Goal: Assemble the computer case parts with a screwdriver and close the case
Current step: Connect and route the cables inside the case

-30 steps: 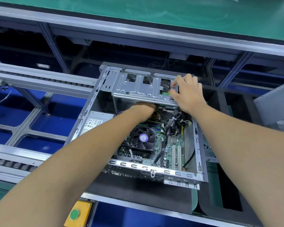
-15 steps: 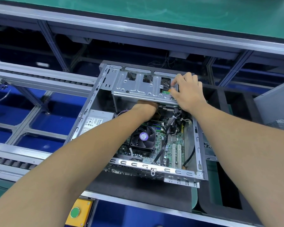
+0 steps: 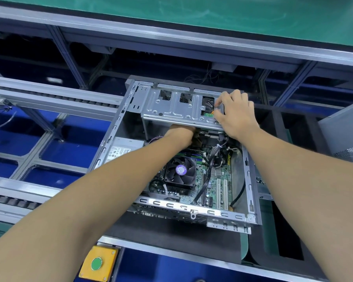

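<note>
Nearest to me, a yellow button box (image 3: pixel 98 262) with a green button is sitting at the front rail, left of centre. Beyond it, the black foam pad (image 3: pixel 171 237) is carrying the open computer case (image 3: pixel 251 180), which is lying on its side in the middle of the bench with the opening facing up. The case is holding: a motherboard (image 3: pixel 214 180) along its floor; a black cooler fan (image 3: pixel 179 170) with a purple hub sticker; white expansion slots (image 3: pixel 221 193) to the right of the fan; black cables (image 3: pixel 211 165) running up from the board; and a grey power supply (image 3: pixel 122 149) with a label against the left wall. Across the far end, the silver drive cage (image 3: pixel 177 110) is bridging the case from wall to wall. My left hand (image 3: pixel 181 134) is reaching under the cage's near edge; the fingers are hidden there, so I cannot tell whether they are gripping anything. My right hand (image 3: pixel 234 115) is resting on the cage's right end, fingers curled at its rightmost cut-out, pinching at something small and orange (image 3: pixel 212 112) there that I cannot identify. The near rim of the case is overhanging the pad's edge a little. To the right, a dark recessed tray (image 3: pixel 289 231) is lying just beside the case, and a grey perforated panel (image 3: pixel 344 135) is standing at the frame's edge. To the left, roller rails (image 3: pixel 55 94) are crossing over blue flooring. Farthest off, a green bench surface (image 3: pixel 212 15) is spanning the top.
</note>
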A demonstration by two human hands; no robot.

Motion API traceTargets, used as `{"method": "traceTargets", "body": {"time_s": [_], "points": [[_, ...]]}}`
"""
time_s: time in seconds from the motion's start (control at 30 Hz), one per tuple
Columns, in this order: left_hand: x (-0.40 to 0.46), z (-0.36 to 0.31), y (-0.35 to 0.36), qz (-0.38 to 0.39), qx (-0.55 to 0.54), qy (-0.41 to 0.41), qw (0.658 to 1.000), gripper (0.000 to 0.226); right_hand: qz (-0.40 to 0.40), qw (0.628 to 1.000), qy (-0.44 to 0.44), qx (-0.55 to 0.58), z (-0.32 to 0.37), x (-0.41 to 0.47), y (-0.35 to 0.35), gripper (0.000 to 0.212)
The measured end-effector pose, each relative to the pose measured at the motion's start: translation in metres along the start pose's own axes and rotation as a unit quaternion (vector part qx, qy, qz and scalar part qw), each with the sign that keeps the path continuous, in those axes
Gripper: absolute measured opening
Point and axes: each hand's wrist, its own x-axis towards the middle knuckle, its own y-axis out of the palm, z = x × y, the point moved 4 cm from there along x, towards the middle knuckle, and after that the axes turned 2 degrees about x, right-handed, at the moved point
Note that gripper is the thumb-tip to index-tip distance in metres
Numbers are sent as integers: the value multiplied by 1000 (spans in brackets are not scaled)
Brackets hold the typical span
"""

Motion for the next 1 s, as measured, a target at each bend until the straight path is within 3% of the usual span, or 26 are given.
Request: {"method": "traceTargets", "body": {"time_s": [0.4, 0.5, 0.67, 0.77, 0.8, 0.9, 1.0], "points": [[1, -5, -3, 36, -21, -6, 999, 39, -4, 1000, -4, -27, 3, 0, 0, 20], [1, 12, 0, 101, -53, 31, 993, 41, 5, 1000, 3, -23, 2, 0, 0, 20], [-10, 25, -7, 110, -131, 1, 985, 52, 12, 1000, 7, -16, 3, -1, -1, 20], [-15, 26, -10, 93, -233, 29, 967, 32, 14, 1000, 7, -7, 3, -1, -2, 19], [-16, 24, -12, 99, -234, 46, 966, 25, 15, 1000, 8, -5, 3, -1, -2, 19], [-18, 18, -13, 117, -135, 53, 983, 34, 15, 1000, 10, 4, 2, -1, -1, 17], [-23, 13, -12, 73, -63, 86, 992, 30, 16, 1000, 10, 8, 1, -1, -1, 17]]}}
